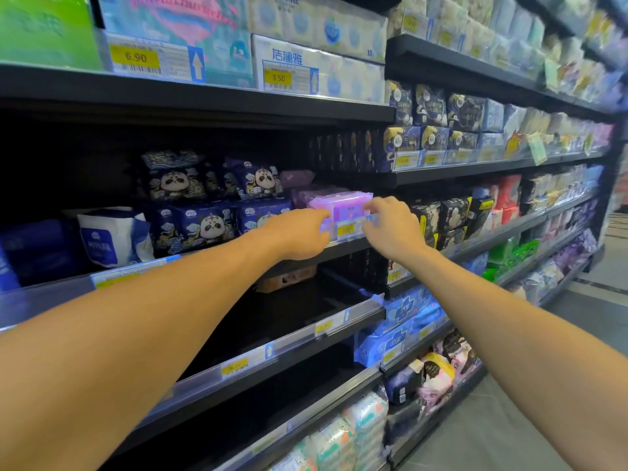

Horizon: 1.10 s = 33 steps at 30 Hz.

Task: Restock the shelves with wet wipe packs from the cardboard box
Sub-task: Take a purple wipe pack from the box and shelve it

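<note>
Left hand [299, 232] and right hand [394, 229] close on the two ends of a purple wet wipe pack [343, 207]. The fingers curl round its left side and its upper right corner, though blur makes the thumbs hard to read. The pack lies flat at the front edge of the middle shelf [217, 260], just behind the yellow price tag [346, 229]. Panda packs [204, 226] stand close on its left. Dark open room lies above it under the upper shelf [238, 100].
</note>
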Available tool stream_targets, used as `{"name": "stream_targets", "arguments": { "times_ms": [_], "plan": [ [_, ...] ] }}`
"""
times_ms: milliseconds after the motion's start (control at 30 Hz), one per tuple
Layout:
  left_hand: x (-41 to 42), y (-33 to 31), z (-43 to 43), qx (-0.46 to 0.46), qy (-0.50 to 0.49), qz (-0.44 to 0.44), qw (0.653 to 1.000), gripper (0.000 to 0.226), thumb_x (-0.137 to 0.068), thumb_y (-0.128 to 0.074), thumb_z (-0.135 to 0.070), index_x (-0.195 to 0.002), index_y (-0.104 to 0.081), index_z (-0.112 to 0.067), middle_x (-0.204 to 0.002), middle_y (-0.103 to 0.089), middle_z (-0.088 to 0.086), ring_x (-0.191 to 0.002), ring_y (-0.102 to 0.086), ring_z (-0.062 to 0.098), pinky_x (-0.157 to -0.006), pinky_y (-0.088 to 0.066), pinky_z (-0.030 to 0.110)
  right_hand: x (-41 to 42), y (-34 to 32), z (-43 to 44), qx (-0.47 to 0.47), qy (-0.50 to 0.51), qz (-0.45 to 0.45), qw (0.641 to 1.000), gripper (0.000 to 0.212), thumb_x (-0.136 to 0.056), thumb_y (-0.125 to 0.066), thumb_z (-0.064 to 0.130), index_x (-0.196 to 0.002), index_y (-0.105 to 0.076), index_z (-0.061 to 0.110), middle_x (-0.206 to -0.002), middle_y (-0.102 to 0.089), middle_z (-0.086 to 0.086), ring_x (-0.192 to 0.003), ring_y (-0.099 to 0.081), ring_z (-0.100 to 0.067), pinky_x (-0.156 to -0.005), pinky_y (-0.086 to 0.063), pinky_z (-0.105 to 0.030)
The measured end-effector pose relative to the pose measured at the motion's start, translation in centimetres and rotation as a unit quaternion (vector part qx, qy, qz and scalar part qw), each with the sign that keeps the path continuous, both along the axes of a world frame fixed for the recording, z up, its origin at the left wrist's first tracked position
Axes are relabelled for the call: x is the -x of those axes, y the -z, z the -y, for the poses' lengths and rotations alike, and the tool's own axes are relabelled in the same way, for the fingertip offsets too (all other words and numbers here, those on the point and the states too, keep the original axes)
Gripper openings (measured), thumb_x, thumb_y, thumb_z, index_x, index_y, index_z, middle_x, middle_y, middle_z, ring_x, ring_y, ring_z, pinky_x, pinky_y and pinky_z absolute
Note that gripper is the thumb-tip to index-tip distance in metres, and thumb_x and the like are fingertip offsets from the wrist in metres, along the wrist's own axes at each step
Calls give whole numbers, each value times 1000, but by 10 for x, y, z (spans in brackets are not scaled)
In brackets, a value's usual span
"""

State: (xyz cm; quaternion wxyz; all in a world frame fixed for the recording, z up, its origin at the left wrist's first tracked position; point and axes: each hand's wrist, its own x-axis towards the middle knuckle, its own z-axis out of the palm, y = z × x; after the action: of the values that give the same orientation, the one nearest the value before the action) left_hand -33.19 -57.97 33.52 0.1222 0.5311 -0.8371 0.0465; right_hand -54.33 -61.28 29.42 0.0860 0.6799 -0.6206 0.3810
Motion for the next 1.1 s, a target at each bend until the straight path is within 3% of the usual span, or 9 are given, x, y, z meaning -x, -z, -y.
{"name": "stream_targets", "arguments": {
  "times_ms": [167,367,800,967,1100],
  "plan": [
    [11,-1,1,-10,-1,30,1000,59,-107,-41,-39,-162,-28,-22,-162,-40,8,-144,-43,30,-114,-40,45,1,11,-5,-25,-23,-90,995,50,-98,-54,27,-148,-54,25,-148,-56,-3,-139,-45,-29,-111,-38,-50],
    [26,1,13,-15,6,13,1000,57,-106,-45,-42,-159,-34,-22,-156,-47,9,-138,-48,29,-108,-41,41,9,18,4,-4,-17,-91,996,50,-99,-53,30,-149,-52,24,-149,-56,0,-141,-44,-25,-114,-35,-48],
    [28,10,21,20,1,18,1000,58,-102,-50,-46,-155,-39,-27,-151,-53,4,-130,-54,28,-106,-48,49,13,21,1,-36,-12,-91,995,58,-102,-52,38,-157,-41,25,-159,-45,0,-148,-35,-26,-118,-30,-52],
    [10,16,0,67,-16,36,997,63,-101,-49,-47,-158,-31,-27,-162,-37,0,-145,-38,28,-113,-37,56,1,13,-16,-48,-17,-87,995,58,-100,-55,38,-155,-43,24,-158,-45,-3,-147,-35,-30,-117,-32,-52],
    [-13,30,-28,115,-58,53,990,68,-103,-45,-46,-163,-19,-29,-171,-16,1,-158,-9,28,-125,-11,60,-16,12,-39,-36,-26,-81,996,55,-98,-58,35,-151,-48,22,-153,-49,-4,-143,-40,-31,-114,-36,-52]
  ]
}}
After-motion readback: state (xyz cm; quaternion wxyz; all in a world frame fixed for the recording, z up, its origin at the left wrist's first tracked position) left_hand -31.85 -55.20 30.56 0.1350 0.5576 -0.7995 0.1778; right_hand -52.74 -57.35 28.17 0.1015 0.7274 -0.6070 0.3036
